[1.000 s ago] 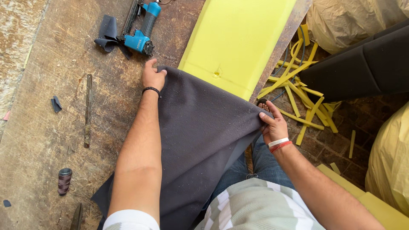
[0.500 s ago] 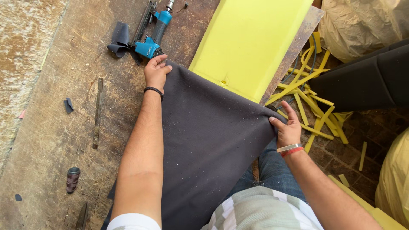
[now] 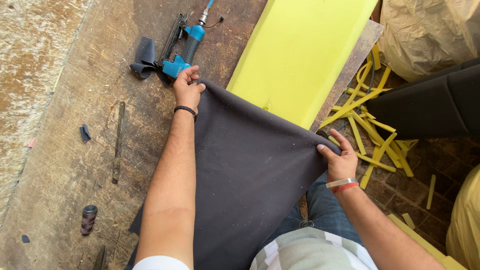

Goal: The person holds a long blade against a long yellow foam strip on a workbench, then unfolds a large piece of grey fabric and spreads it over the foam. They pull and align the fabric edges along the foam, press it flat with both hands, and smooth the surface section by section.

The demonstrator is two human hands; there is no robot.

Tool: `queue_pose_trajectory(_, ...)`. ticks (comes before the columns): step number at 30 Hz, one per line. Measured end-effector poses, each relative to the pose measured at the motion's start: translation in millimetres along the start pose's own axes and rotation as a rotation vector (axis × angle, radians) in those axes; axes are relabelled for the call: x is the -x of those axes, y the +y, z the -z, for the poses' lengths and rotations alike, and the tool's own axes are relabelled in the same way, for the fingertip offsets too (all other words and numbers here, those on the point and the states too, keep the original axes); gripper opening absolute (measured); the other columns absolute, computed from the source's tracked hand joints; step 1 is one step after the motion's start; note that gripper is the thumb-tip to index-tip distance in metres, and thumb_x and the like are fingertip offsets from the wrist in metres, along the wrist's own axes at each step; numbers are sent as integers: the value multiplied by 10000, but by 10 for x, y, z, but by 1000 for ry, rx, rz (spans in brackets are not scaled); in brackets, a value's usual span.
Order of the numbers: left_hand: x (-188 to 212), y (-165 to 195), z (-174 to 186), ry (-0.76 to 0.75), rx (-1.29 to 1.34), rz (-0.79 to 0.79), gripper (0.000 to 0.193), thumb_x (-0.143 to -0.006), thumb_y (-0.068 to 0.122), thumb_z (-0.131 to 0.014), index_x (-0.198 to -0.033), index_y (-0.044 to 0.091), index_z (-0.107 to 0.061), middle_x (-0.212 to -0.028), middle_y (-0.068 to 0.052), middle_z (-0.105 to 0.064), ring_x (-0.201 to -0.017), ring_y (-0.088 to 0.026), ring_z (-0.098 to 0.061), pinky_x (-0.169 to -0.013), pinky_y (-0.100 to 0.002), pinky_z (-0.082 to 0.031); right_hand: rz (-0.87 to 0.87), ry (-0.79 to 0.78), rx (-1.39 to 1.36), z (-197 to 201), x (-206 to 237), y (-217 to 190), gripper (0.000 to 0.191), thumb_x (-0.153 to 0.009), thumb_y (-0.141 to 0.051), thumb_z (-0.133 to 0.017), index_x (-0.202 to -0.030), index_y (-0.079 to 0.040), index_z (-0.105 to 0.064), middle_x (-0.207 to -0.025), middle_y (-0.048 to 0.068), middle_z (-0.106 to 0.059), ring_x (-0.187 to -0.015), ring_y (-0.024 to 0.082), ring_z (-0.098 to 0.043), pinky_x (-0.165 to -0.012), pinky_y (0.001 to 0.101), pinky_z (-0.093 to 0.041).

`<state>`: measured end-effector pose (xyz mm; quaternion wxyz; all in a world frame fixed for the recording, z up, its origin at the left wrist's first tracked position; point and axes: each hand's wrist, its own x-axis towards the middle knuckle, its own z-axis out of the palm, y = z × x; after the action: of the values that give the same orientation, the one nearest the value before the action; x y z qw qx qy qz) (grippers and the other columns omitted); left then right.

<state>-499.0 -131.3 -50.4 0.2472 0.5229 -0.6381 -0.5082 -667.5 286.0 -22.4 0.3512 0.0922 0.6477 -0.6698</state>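
A: Dark grey fabric [image 3: 250,170] spread across the desk [image 3: 65,150] and lap, far corners pinched by left hand [image 3: 187,90] and right hand [image 3: 340,162].

B: Nowhere near the yellow foam [image 3: 295,55] yet. Blue staple gun [image 3: 185,55] untouched.

Hidden beneath the dark fabric [image 3: 250,175] below both sets of fingers [image 3: 186,76]: much worktop [image 3: 65,150]; cut off by the top edge beyond them: yellow foam [image 3: 300,50].
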Motion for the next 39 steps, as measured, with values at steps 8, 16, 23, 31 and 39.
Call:
queue_pose_trajectory(8, -3, -175, 81, -32, 301, -95, 658, -660, -290, -518, -1212, 29, -680, -1067, -9, -575, -988, -110, -557, -823, -213, -507, 58, 12, 87, 139, -71, 189, 513, -822, 123, -734, -1303, -45, -672, -1200, 87, -727, -1044, 150, -706, -937, 284, -600)
queue_pose_trajectory(16, -34, -175, 92, -37, 291, -86, 686, -639, -311, -488, -1198, 43, -669, -1095, -11, -591, -975, -96, -569, -783, -200, -506, 0, -9, -34, 144, -125, 133, 475, -851, 109, -718, -1298, -43, -668, -1207, 97, -718, -1049, 166, -696, -949, 276, -589)
queue_pose_trajectory(23, -118, -114, 15, -50, 159, -77, 623, -690, -294, -548, -1189, 57, -672, -1150, -6, -615, -1037, -80, -615, -866, -198, -565, -64, 86, -163, 66, -210, 109, 536, -814, 126, -702, -1314, -58, -639, -1128, 106, -745, -980, 167, -731, -922, 289, -610)
queue_pose_trajectory(31, -48, -214, 116, -38, 282, -22, 647, -677, -307, -526, -1192, 52, -682, -1067, 9, -568, -952, -84, -563, -771, -206, -527, -24, 44, -29, 146, -126, 132, 454, -835, 105, -722, -1258, -56, -678, -1111, 96, -720, -956, 157, -705, -877, 294, -607)
queue_pose_trajectory(39, -165, -142, -61, -16, 141, 23, 537, -757, -255, -589, -1171, 71, -693, -1102, 7, -632, -980, -88, -639, -832, -218, -571, -112, 175, -165, -1, -212, 81, 449, -839, 85, -720, -1254, -75, -659, -1123, 105, -740, -1000, 177, -720, -953, 324, -600)
